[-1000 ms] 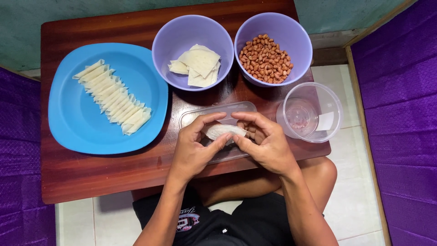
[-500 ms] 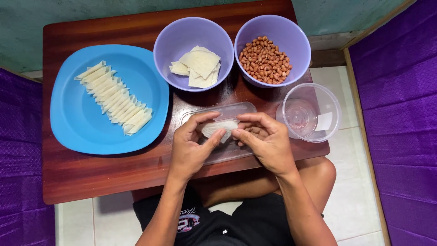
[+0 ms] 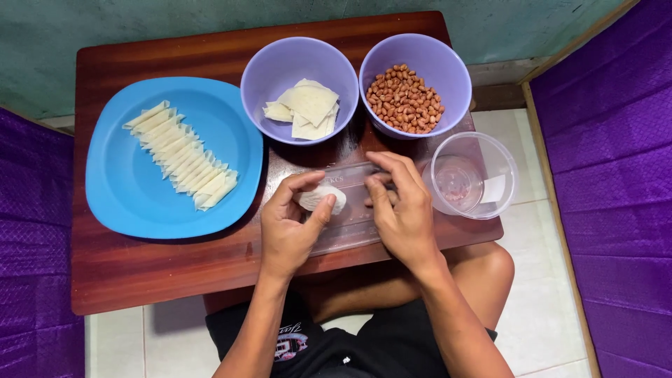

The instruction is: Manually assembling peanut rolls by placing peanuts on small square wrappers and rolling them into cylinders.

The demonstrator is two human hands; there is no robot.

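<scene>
the left hand (image 3: 290, 227) pinches a small pale dough wrapper (image 3: 320, 198) between thumb and curled fingers, holding it just above a clear plastic lid (image 3: 350, 231) that lies flat on the dark red wooden table (image 3: 161, 269). the right hand (image 3: 402, 210) sits just beside the wrapper, on the side toward the clear cup, its fingers bent down with the tips close together over the lid; whether they grip anything cannot be told, since the fingers hide what is under them. the two hands are near each other but do not touch.

all places below are told from the clear plastic lid. directly beyond it, away from the person, stands a lilac bowl (image 3: 273, 73) holding a loose stack of square dough wrappers (image 3: 306, 110). next to that bowl, beyond the lid and toward the right hand's side, a second lilac bowl (image 3: 448, 70) is filled with red-skinned peanuts (image 3: 404, 99). just beside the lid on the right hand's side is a clear plastic cup (image 3: 500, 164), partly over the table's edge. well off on the left hand's side lies a blue plate (image 3: 126, 189) with a slanted row of folded dough pieces (image 3: 180, 155), overlapping one another. below the lid, the person's bare knees and black shorts (image 3: 364, 343) show under the table.
</scene>
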